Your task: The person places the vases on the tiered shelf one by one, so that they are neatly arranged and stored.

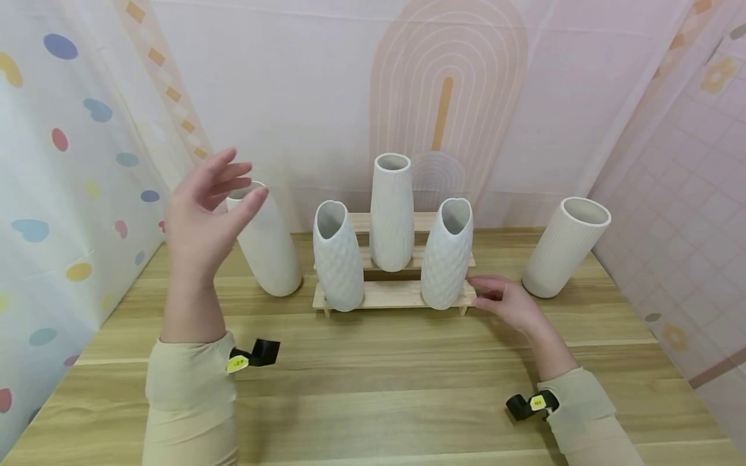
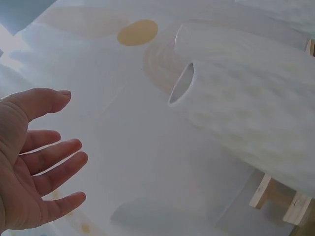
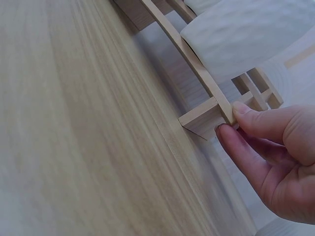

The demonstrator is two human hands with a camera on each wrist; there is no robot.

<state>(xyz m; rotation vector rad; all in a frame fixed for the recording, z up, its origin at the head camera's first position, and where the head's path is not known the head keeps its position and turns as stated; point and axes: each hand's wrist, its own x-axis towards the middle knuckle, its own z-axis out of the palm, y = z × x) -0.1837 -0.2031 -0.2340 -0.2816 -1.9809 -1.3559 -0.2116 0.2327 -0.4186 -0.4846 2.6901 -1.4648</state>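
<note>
A tiered wooden stand (image 1: pixel 392 294) bears three white vases. On its lowest step are two textured ones, the left textured vase (image 1: pixel 339 259) and the right textured vase (image 1: pixel 447 255); a taller vase (image 1: pixel 392 217) rises behind them. My right hand (image 1: pixel 513 304) pinches the right end of the lowest step between thumb and fingers, as the right wrist view shows at the board end (image 3: pixel 224 105). Raised in the air, my left hand (image 1: pixel 210 207) has its fingers spread and holds nothing. It overlaps the top of a smooth white vase (image 1: pixel 271 249) on the table in the head view.
A ribbed white vase (image 1: pixel 562 252) stands on the table (image 1: pixel 373 401) to the right of the stand. Patterned curtains (image 1: pixel 291 97) hang behind the table and along both sides. Each sleeve has a black strap mount near the wrist.
</note>
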